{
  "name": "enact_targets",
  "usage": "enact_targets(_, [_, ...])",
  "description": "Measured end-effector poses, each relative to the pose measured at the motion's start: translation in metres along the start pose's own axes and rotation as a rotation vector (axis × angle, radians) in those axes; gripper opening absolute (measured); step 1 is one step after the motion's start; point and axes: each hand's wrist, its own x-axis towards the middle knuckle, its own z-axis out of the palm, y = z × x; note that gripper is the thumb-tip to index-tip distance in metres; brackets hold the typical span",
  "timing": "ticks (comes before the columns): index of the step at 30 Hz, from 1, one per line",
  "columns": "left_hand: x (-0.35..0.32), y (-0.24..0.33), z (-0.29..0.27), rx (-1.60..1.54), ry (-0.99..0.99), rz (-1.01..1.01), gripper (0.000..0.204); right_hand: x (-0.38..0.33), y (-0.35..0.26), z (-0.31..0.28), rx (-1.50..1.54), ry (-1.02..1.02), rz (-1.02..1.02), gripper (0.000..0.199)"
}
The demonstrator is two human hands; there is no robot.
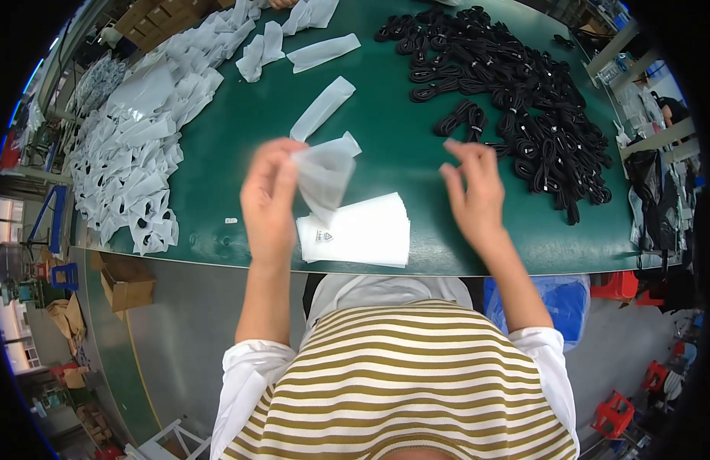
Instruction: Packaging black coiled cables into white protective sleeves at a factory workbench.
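Pinched in the fingers of my left hand (270, 192) is a translucent white plastic bag (326, 175), lifted over the table. Just below it lies a stack of flat white bags (362, 234) at the table's front edge, with a small dark print on the top one. My right hand (475, 188) hovers with fingers apart and nothing in them, close to the coiled black cables (461, 119) at the near side of a large cable heap (531, 100). Another narrow white bag (324, 107) rests on the green table (401, 153) beyond my left hand.
A big pile of filled white bags (132, 146) covers the table's left side. More loose bags (324, 52) lie toward the back, where another person's hand (282, 3) shows. Below the table are a cardboard box (126, 282), a blue-lined bin (550, 303) and red stools (614, 414).
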Motion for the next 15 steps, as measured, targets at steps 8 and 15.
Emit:
enact_targets(8, [0.005,-0.041,0.026,0.798,-0.053,0.503,0.021,0.022,0.071,0.012,-0.672,-0.206,0.033,0.034])
enact_targets(15, [-0.067,-0.060,0.041,0.729,-0.589,0.309,0.016,-0.008,0.046,-0.018,0.278,-0.126,0.453,0.023])
